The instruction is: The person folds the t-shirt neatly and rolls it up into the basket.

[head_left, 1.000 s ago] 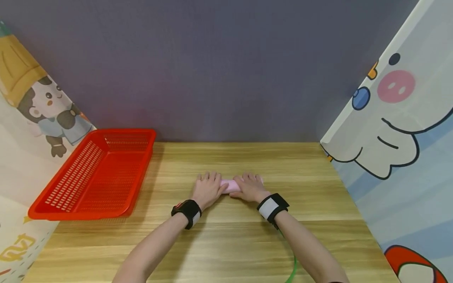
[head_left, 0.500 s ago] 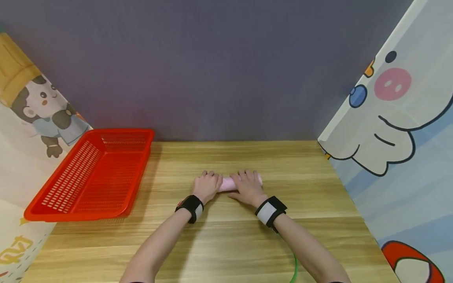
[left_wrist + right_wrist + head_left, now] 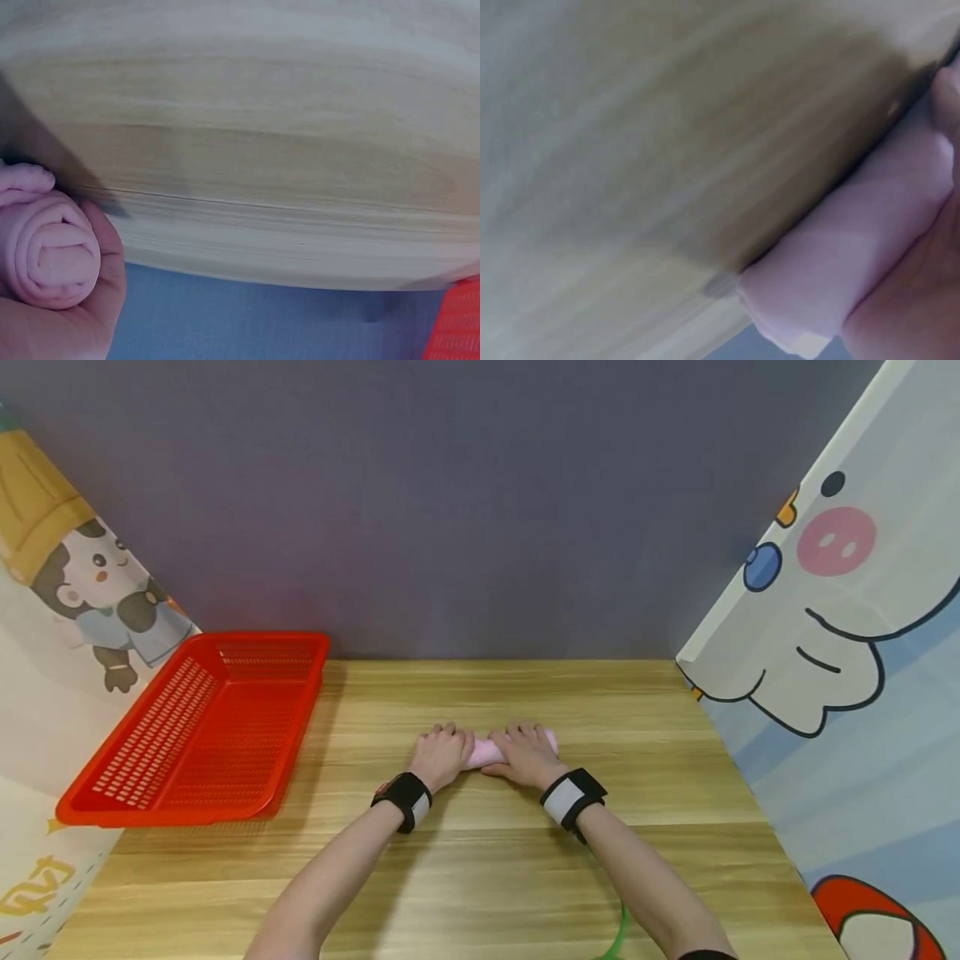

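Observation:
A pink cloth rolled into a tube (image 3: 486,754) lies crosswise on the wooden table in the head view. Its left part is gripped by my left hand (image 3: 439,756), fingers bent over it. On its right part sits my right hand (image 3: 527,756), fingers over the top and thumb along the near side. The left wrist view looks at the spiral end of the rolled cloth (image 3: 61,259), cupped by the fingers and thumb. In the right wrist view, the other end of the roll (image 3: 840,240) sticks out past my right hand (image 3: 915,300), which is partly cut off.
A red plastic basket (image 3: 300,752) with slotted walls stands at the table's left. Behind the table (image 3: 480,893) rises a dark grey panel (image 3: 480,510). Cartoon-printed panels flank both sides. A green cord (image 3: 619,931) hangs near the right forearm.
My left hand's fingers have gone from lying fairly straight over the roll to bending round it. The right end of the roll shows more beyond my right hand.

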Motion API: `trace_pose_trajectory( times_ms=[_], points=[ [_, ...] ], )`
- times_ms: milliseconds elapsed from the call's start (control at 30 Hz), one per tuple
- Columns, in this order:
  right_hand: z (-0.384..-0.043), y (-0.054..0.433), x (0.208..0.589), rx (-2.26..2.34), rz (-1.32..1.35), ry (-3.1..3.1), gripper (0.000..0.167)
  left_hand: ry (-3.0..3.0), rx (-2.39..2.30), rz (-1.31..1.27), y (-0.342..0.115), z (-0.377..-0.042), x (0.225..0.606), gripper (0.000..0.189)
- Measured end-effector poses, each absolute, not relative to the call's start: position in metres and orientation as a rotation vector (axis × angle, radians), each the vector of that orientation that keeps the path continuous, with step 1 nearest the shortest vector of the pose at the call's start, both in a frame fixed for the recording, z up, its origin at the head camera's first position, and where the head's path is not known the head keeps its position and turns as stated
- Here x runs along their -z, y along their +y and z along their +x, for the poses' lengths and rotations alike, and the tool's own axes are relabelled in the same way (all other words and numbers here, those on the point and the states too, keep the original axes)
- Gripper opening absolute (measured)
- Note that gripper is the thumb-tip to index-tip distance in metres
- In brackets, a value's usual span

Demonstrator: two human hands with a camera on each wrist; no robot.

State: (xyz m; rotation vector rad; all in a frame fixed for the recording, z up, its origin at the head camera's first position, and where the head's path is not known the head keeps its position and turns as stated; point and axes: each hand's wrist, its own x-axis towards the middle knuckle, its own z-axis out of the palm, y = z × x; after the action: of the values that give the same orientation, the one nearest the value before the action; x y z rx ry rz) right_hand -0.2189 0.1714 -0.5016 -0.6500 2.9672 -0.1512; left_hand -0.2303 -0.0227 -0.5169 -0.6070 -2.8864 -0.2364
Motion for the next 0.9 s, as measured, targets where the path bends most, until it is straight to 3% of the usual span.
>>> trace_pose_trajectory(
  times_ms=[267,433,633,900],
  points=[
    [-0.224,0.174,0.493,0.193,-0.708,2.839,0.056,-3.086,0.368,-0.637,-0.027,-0.229,0.506,0.054],
    [-0.228,0.176,0.493,0.226,-0.711,2.778,0.054,-3.242,0.639,-0.640,-0.033,-0.231,0.496,0.062],
    [-0.229,0.183,0.493,0.278,-0.776,2.747,0.051,-3.370,1.109,-0.683,-0.040,-0.234,0.488,0.057],
    [-0.223,0.194,0.493,0.624,-0.811,2.718,0.079,-3.360,1.452,-0.725,-0.039,-0.227,0.483,0.048]
  ],
)
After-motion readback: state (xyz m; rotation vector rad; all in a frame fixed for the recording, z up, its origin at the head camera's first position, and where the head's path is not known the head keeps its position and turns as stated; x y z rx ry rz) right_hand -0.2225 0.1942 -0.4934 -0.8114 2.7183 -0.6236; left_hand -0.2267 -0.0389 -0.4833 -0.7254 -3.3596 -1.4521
